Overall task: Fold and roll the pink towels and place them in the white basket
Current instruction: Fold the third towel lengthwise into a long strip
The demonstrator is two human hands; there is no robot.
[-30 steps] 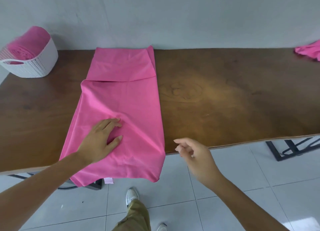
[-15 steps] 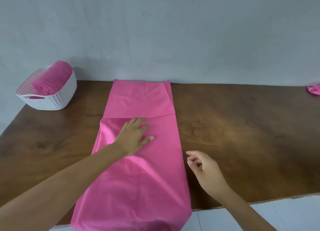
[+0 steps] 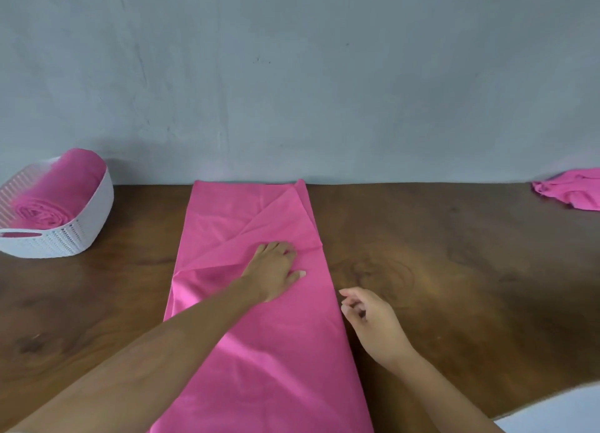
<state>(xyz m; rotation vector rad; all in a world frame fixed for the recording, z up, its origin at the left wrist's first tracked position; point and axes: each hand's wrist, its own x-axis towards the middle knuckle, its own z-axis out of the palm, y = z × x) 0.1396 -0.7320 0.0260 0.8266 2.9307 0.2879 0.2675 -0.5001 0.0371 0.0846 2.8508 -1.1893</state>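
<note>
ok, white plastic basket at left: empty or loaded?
Loaded: one rolled pink towel lies inside the white perforated basket, spiral end toward camera.

I see a dark wooden table set against the wall. A long folded pink towel lies flat on it, under the fingers of the left hand and just left of the right hand. A white basket stands far left of those fingers, a crumpled pink towel far right.

We see both arms bare up to the frame's edge, the left forearm and the right forearm alike. The left hand and right hand are bare too, with slim fingers and short, pale nails.
</note>
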